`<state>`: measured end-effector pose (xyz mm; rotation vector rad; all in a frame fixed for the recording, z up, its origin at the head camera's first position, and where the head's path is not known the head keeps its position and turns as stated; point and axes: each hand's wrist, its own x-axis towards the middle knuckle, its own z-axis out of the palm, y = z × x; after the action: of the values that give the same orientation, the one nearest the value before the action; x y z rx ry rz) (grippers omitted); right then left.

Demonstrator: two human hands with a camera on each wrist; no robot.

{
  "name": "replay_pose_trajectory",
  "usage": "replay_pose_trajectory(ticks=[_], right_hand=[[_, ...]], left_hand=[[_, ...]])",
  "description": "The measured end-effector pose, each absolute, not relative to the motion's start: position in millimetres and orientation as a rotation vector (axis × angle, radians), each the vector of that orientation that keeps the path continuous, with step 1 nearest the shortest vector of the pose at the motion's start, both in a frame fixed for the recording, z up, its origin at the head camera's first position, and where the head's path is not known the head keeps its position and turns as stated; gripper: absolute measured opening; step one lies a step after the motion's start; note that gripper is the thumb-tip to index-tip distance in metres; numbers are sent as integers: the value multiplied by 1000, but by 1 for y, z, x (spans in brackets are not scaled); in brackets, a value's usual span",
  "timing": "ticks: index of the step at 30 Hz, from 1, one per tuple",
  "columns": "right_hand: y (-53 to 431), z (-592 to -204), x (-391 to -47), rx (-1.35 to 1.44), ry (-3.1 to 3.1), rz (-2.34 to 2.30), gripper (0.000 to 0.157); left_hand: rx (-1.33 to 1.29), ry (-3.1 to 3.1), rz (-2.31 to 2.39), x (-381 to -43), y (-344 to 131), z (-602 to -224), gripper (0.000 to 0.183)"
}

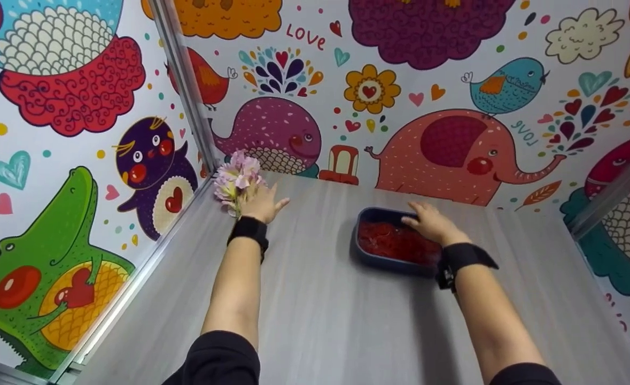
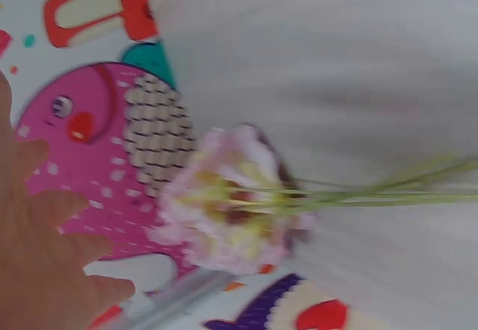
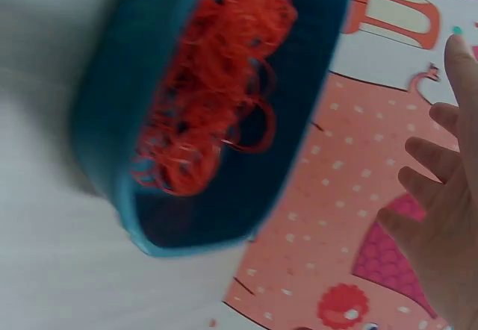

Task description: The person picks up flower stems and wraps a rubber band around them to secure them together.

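Pale pink artificial-looking flowers (image 1: 235, 174) lie at the back left corner of the table, beyond my left hand (image 1: 261, 204). That hand hovers with fingers spread, overlapping the bunch in the head view. The left wrist view shows a bloom (image 2: 216, 233) and its thin green stems (image 2: 373, 196), apart from the fingers. To the right sits a dark blue tub (image 1: 387, 262) with red loops that look like rubber bands (image 3: 224, 76) inside. My right hand (image 1: 433, 222) is above the tub's right back rim, fingers extended and holding nothing.
The grey wood-grain table (image 1: 304, 299) meets a cartoon-printed back wall (image 1: 427, 155) and a left wall (image 1: 69, 214). A metal strip (image 1: 184, 85) runs up the corner between them. Another printed panel stands at the right.
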<state>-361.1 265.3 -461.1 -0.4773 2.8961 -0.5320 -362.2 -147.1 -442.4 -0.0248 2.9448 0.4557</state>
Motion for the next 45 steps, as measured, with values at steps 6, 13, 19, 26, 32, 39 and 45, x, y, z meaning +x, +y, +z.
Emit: replay_pose_trajectory(ticks=[6, 13, 19, 26, 32, 39, 45], right_hand=[[268, -489, -352, -450, 2890, -566, 59], [265, -514, -345, -453, 2914, -559, 50], [271, -532, -338, -437, 2901, -535, 46], [274, -542, -337, -413, 2883, -473, 43], [274, -538, -340, -443, 2902, -431, 35], [271, -531, -342, -472, 2905, -431, 31], [270, -536, -338, -488, 2886, -396, 31]], left_hand=[[-86, 2920, 600, -352, -168, -469, 68], [-215, 2906, 653, -341, -193, -492, 71], [-242, 2889, 613, -342, -201, -509, 70], [-251, 2869, 598, -343, -201, -516, 68], [-314, 2901, 628, -348, -201, -518, 66], [-408, 2932, 754, -356, -200, -531, 64], [-454, 2898, 814, -357, -201, -537, 63]])
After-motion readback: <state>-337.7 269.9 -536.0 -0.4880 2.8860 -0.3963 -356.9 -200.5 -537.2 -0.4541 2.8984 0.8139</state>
